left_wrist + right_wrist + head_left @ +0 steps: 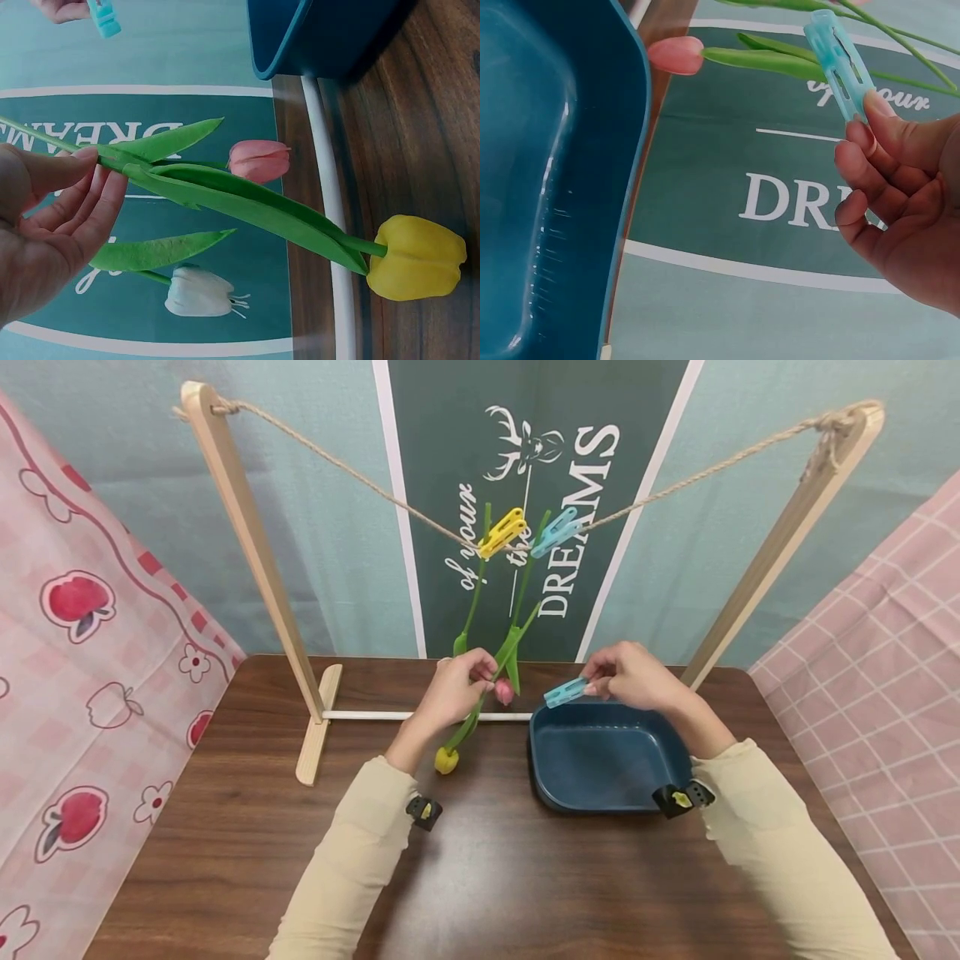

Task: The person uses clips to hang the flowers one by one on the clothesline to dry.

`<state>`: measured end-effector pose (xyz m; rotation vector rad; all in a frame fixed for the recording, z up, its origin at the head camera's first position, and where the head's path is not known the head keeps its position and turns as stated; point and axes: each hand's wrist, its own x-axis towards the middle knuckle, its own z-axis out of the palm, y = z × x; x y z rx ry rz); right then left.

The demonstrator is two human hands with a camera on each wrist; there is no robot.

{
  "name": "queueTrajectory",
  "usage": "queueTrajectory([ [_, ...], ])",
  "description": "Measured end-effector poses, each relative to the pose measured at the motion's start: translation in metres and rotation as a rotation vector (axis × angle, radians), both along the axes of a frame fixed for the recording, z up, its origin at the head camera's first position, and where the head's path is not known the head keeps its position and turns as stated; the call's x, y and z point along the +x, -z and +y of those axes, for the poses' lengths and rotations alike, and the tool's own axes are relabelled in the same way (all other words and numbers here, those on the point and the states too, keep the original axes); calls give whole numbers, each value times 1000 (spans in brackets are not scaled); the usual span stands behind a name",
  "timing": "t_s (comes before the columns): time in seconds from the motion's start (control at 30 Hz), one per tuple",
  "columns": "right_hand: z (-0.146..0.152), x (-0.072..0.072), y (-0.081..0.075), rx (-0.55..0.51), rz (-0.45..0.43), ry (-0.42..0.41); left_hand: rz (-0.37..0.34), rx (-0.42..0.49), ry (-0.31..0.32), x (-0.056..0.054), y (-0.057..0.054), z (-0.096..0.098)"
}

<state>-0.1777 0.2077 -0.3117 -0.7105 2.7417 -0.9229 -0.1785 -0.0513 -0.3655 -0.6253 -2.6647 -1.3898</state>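
Observation:
My left hand (454,689) pinches the green stem of a yellow tulip (416,259), its bloom hanging downward in front of the rope. Above the blue basin, my right hand (637,677) holds a light blue clothespin (840,64) between thumb and fingers. On the sagging rope (337,464), a yellow clothespin (502,533) and another blue clothespin (557,532) clip two flower stems. A pink tulip (259,160) hangs head down behind the yellow one. The left wrist view also shows a white tulip (199,291) hanging beside it; my left hand mostly hides that bloom in the head view.
Two wooden posts (251,543) carry the rope, joined low down by a white rod (367,716). The dark blue basin (603,756) stands on the brown wooden table (480,877) at right. Printed cloths surround the table at the back and sides.

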Motion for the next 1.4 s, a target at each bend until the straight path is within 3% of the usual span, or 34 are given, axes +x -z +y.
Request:
queueTrajectory([
  [1.1,5,-5,-40,65,73,38,29,41,-38,-6,-19,29],
  [1.4,8,-5,-44,61,75,74,46,42,-48,-9,-26,37],
])
